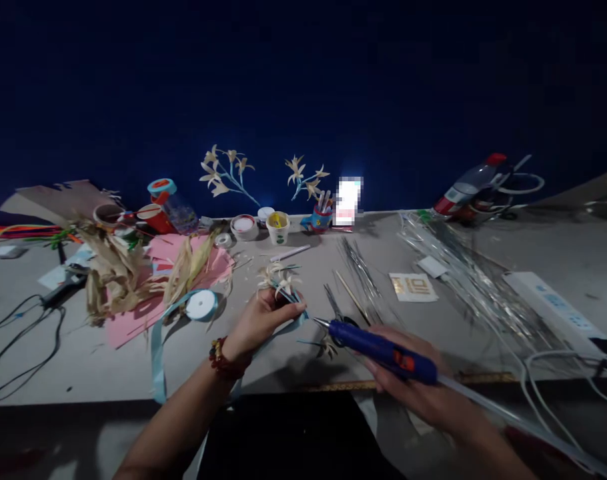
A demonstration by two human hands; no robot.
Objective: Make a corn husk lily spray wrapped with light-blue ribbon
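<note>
My left hand (271,313) is closed on a small bunch of pale husk flowers (279,279), pinching their blue-wrapped stems between thumb and fingers. Wrapped in my right hand (408,373) is a blue hot glue gun (383,348) with a glue stick (503,410) coming out of its back. Its metal tip points left, close to the stems; whether it touches them I cannot tell. Under the glue gun lie scissors (333,307) and another loose flower (327,347), both partly hidden. Light blue ribbon (157,353) runs from a white spool (201,305) left of my hands.
Dried corn husks (116,267) lie over pink paper (133,320) at left. Finished flower sprays (231,175) stand at the back near small tubs (278,230) and a lit phone (347,200). Bundled wires (483,287), a plastic bottle (468,187) and a power strip (553,310) occupy the right.
</note>
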